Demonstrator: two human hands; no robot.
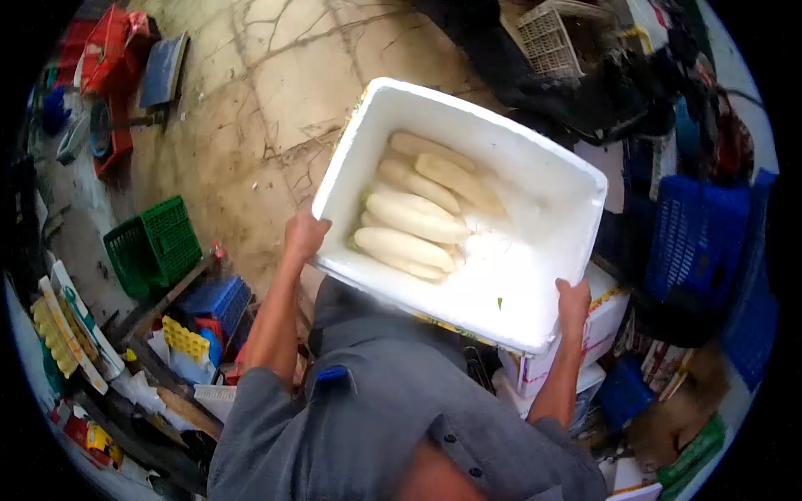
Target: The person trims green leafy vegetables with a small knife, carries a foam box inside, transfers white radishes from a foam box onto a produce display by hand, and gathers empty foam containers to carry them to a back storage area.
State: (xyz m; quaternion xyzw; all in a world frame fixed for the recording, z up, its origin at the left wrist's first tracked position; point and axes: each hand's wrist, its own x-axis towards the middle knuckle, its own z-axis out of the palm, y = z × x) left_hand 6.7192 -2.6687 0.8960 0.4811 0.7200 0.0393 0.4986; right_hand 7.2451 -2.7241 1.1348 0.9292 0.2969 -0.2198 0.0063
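Observation:
A white foam box (535,159) is held up in front of my body, tilted so its inside faces me. My left hand (307,235) grips its near left rim, with the thumb over the edge. At the near right corner my right hand (573,302) is closed round the rim in the same way. Several long pale white radishes (409,215) lie side by side in the left half of the box. A small green leaf bit (499,304) rests on the box floor to the right. My fingers beneath the rim are hidden.
Cracked paving (301,75) stretches beyond the box. A green crate (154,246) and a blue basket (219,302) stand to the left. On the right are a large blue crate (697,238) and white cartons (535,371). A beige crate (547,37) sits at the far right.

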